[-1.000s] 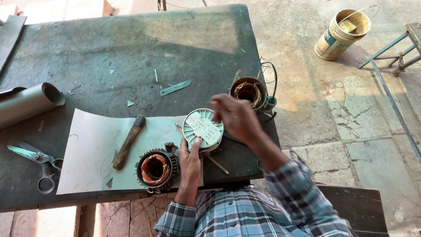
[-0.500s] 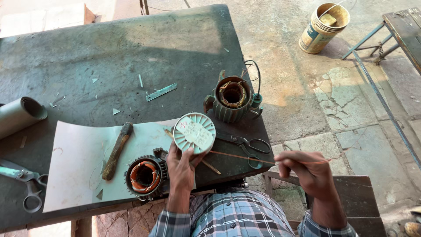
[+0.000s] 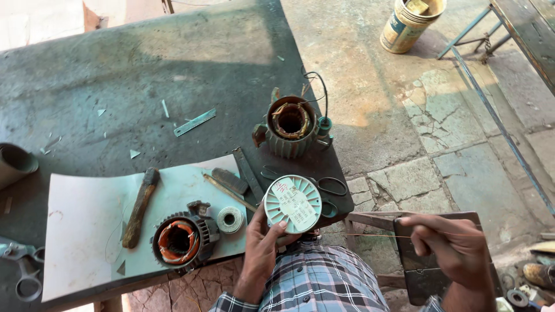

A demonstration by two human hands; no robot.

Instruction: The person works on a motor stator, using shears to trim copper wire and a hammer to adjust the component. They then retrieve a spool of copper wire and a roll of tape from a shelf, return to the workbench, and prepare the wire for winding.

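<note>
1. Plainly, a round pale-green wire spool (image 3: 293, 203) is gripped by the left hand (image 3: 261, 247) at the near edge of the dark workbench (image 3: 173, 69), with the fingers curled around its lower rim.
2. A thin copper wire (image 3: 370, 234) is seen stretched from the spool out to the right, where it is pinched between the closed fingers of the right hand (image 3: 448, 242), well clear of the workbench.
3. The step in hand is judged to be the drawing off of a length of wire from the spool.
4. Just left of the spool, a small roll of white tape (image 3: 230, 219) and a motor stator with copper windings (image 3: 180, 241) are laid on a pale sheet (image 3: 81, 219); a wooden-handled tool (image 3: 140, 207) is set further left on the same sheet.
5. Behind the spool, scissors (image 3: 324, 188) are partly covered by it, and a second stator (image 3: 291, 126) is stood further back.
6. For the next move, steady tension is judged to be needed, so that the wire is kept straight and no kink is formed while the spool is allowed to turn in the left hand.
</note>
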